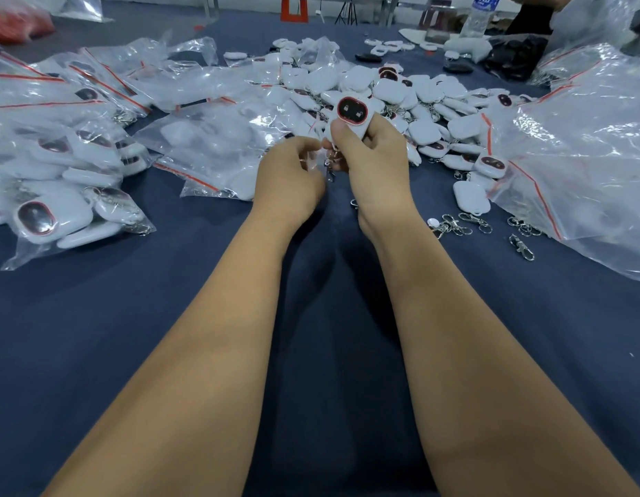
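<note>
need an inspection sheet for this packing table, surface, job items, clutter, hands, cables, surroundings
surface: dark blue cloth over the table
job's things: white key fob with a red-rimmed dark panel, held up; metal clasp hanging below it
clutter: pile of loose fobs behind the hands; bagged fobs at left; clear bags at right; loose clasps on the cloth
grippers: right hand grips the fob, thumb on its face; left hand has fingers curled by the clasp, grip blurred
cables: nothing seen
surroundings: water bottle, orange object, another person's dark sleeve at the far edge
</note>
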Available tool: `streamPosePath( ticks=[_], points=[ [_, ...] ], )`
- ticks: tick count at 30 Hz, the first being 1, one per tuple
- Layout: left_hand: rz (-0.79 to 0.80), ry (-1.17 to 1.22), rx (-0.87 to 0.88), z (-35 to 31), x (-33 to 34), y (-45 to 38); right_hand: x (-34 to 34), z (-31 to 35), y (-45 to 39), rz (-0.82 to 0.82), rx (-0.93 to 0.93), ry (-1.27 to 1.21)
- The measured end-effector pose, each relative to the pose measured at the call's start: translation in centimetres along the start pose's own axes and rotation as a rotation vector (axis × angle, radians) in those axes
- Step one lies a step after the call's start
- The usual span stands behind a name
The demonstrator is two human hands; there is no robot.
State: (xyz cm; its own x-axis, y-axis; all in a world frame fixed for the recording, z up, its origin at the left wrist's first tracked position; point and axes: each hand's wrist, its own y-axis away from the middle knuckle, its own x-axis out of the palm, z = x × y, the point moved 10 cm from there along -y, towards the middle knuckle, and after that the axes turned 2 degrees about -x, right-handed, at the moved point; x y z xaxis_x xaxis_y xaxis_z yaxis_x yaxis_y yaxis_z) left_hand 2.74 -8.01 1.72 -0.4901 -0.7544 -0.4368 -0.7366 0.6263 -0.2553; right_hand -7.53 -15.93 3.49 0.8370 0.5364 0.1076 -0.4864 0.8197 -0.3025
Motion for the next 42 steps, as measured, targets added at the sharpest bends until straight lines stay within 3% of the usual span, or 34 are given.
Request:
streamPosePath(
  ticks=[5,8,13,19,27,42],
  points=[
    [0.041,-0.109,0.049,-0.4,0.8,0.0,2.0,-1.1,0.5,0.091,0.1,-0.24],
    [-0.015,-0.019,-0.021,0.4,-0.3,-0.1,2.5,-2.2,0.7,0.104,0.192,-0.268],
    [-0.085,0.196,-0.116,1.3,-1.5,-0.1,2.7,-3.2,0.9,0.18,0.237,-0.073],
    [-0.124,0.486,-0.219,1.4,-1.6,0.5,2.3,-3.1,0.7,0.148,0.217,0.006],
    [-0.054,0.472,-0.238,1.6,-0.5,0.3,1.7,-3.2,0.4,0.137,0.197,0.109],
    [-0.046,0.405,-0.159,1.5,-0.3,-0.2,1.3,-4.2,-0.1,0.075,0.279,-0.036]
  ],
)
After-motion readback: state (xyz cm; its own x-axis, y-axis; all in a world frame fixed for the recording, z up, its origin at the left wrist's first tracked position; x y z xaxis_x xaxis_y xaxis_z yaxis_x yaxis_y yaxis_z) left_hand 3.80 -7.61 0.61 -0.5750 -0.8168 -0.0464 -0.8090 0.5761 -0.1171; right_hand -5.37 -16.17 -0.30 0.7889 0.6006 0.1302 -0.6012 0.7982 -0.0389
